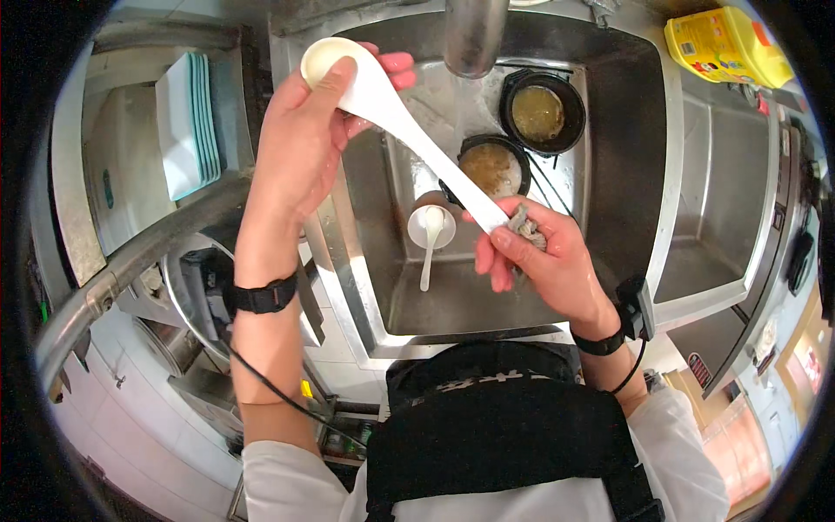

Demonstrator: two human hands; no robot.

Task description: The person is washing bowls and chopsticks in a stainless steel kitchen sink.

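Note:
A large white ladle-like spoon (417, 134) is held slantwise above a stainless steel sink (450, 300). My left hand (319, 124) grips its bowl end, the thumb laid over the rim. At the handle's lower end my right hand (541, 248) pinches it, together with a crumpled grey cloth (527, 227). Beneath, in the basin, two black bowls or small pots hold cloudy liquid: one bowl (579, 107) farther back, the other bowl (526, 163) partly behind the spoon handle. A small white cup (415, 228) near them has a small white spoon (426, 264) resting across it.
A metal faucet pipe (476, 39) hangs over the sink's back, with water apparently falling from it. Thin dark sticks (551, 189) lie beside the bowls. Several white, teal-edged trays (186, 130) stand at left behind a metal rail (150, 241). A yellow jug (717, 49) sits by the second basin (711, 196).

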